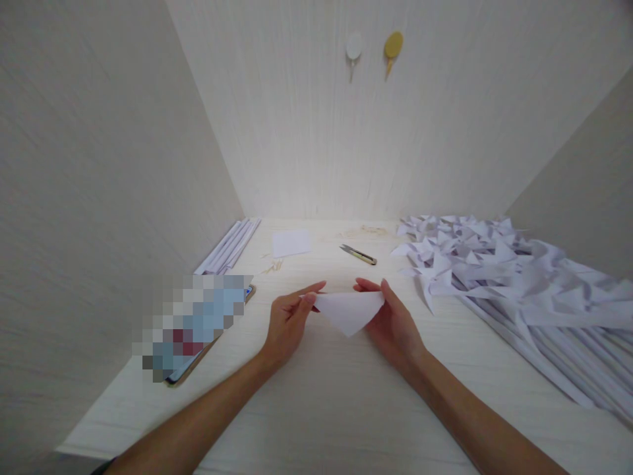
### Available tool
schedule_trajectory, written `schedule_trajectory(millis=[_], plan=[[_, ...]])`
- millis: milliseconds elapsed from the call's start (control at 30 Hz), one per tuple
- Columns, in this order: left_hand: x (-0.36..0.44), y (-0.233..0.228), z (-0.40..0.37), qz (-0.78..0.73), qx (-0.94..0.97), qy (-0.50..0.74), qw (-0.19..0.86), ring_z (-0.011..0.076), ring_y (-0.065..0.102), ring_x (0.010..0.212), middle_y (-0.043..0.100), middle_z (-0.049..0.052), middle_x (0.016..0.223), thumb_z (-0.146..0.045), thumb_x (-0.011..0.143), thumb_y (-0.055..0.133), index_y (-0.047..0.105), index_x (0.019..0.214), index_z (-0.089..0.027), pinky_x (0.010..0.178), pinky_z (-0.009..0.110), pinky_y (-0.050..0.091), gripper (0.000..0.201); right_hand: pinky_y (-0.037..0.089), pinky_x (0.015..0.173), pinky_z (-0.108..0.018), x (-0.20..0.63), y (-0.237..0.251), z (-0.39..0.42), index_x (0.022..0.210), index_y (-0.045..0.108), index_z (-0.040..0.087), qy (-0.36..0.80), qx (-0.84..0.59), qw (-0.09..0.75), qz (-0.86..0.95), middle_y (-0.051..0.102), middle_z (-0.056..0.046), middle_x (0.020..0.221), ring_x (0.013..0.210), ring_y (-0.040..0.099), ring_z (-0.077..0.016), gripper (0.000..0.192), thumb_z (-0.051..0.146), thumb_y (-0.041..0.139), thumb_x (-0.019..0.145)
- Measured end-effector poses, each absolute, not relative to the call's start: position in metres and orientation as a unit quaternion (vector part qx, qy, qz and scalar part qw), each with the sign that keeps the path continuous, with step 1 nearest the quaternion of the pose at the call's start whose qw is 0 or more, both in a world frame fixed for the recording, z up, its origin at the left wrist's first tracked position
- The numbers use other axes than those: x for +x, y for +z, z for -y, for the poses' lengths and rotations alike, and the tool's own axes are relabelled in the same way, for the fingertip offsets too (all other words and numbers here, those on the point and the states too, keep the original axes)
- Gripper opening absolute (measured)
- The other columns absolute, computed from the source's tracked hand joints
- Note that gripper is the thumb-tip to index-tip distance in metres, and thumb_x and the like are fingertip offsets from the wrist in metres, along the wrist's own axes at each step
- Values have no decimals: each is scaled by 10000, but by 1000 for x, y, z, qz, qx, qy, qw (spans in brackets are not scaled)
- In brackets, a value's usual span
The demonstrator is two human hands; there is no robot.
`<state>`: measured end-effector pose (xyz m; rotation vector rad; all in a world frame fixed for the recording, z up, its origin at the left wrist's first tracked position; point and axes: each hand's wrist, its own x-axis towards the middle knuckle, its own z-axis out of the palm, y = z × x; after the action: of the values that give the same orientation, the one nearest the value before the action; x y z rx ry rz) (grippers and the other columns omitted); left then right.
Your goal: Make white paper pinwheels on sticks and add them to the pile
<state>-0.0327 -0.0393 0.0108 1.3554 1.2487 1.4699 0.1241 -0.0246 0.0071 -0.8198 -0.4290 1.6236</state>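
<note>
A white sheet of paper (pixel 349 314), folded into a triangle with its point toward me, is held above the table between both hands. My left hand (pixel 291 320) pinches its left corner between thumb and fingers. At the right corner, my right hand (pixel 393 323) grips the paper with the thumb on top and fingers behind. Beyond the hands lies a pair of thread snips (pixel 358 254). A flat white paper square (pixel 291 243) rests at the back, left of the snips.
Paper pinwheels on rolled paper sticks (pixel 465 254) are heaped along the right side. Rolled paper tubes (pixel 230 245) lie at the back left. A phone (pixel 208 336), its screen blurred out, is on the left. Small wooden bits (pixel 273 266) are scattered near the square. Two hooks (pixel 393 45) hang on the back wall.
</note>
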Motion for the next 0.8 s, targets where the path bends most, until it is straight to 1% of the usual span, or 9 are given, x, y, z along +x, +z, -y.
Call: schedule_trajectory(millis=[133, 200, 300, 433, 500, 600, 700, 800], plan=[[-33, 10, 39, -491, 524, 580, 386, 138, 608, 632, 701, 91, 926, -468, 705, 578, 723, 697, -141, 591, 233, 486, 358, 440, 706, -295, 122, 3, 24, 737, 708, 159, 691, -343, 597, 222, 688, -60, 788, 714, 575, -155, 343, 476, 694, 606], [-33, 9, 39, -493, 510, 581, 398, 144, 609, 639, 710, 89, 883, -491, 695, 581, 723, 773, -136, 603, 245, 493, 391, 442, 722, -297, 122, 1, 24, 754, 708, 166, 682, -339, 602, 238, 694, -65, 821, 739, 582, -157, 354, 492, 681, 619], [-34, 5, 38, -483, 486, 586, 433, 152, 618, 666, 714, 86, 840, -515, 694, 575, 700, 907, -129, 642, 269, 505, 458, 451, 695, -284, 123, 1, 25, 751, 709, 172, 667, -346, 609, 255, 701, -66, 845, 729, 587, -149, 363, 511, 667, 628], [-34, 2, 35, -447, 457, 594, 488, 186, 642, 753, 705, 111, 890, -515, 715, 558, 680, 956, -117, 738, 325, 504, 482, 463, 670, -285, 123, 2, 25, 719, 710, 171, 645, -363, 614, 273, 710, -78, 841, 707, 600, -150, 363, 516, 673, 612], [-33, 3, 34, -433, 438, 598, 513, 207, 646, 802, 702, 128, 897, -502, 717, 563, 681, 947, -110, 778, 351, 491, 470, 473, 680, -295, 123, 3, 25, 708, 709, 168, 643, -363, 615, 276, 714, -85, 832, 716, 611, -158, 352, 504, 683, 605], [-33, 7, 31, -424, 406, 600, 544, 228, 643, 848, 694, 146, 919, -487, 695, 592, 695, 870, -108, 800, 370, 478, 429, 485, 687, -295, 123, 3, 24, 700, 709, 161, 648, -359, 612, 278, 717, -90, 806, 716, 622, -156, 345, 490, 694, 598], [-35, 10, 28, -410, 380, 593, 579, 228, 644, 851, 694, 149, 917, -469, 674, 619, 699, 811, -108, 801, 362, 474, 394, 494, 683, -292, 123, 3, 23, 689, 708, 154, 653, -356, 608, 280, 719, -93, 787, 716, 630, -159, 360, 496, 705, 575], [-38, 11, 24, -399, 362, 576, 614, 225, 647, 840, 694, 155, 911, -444, 679, 622, 698, 801, -100, 804, 353, 473, 373, 499, 675, -301, 124, 2, 21, 696, 709, 147, 657, -350, 602, 289, 718, -102, 790, 704, 633, -163, 377, 505, 698, 580]])
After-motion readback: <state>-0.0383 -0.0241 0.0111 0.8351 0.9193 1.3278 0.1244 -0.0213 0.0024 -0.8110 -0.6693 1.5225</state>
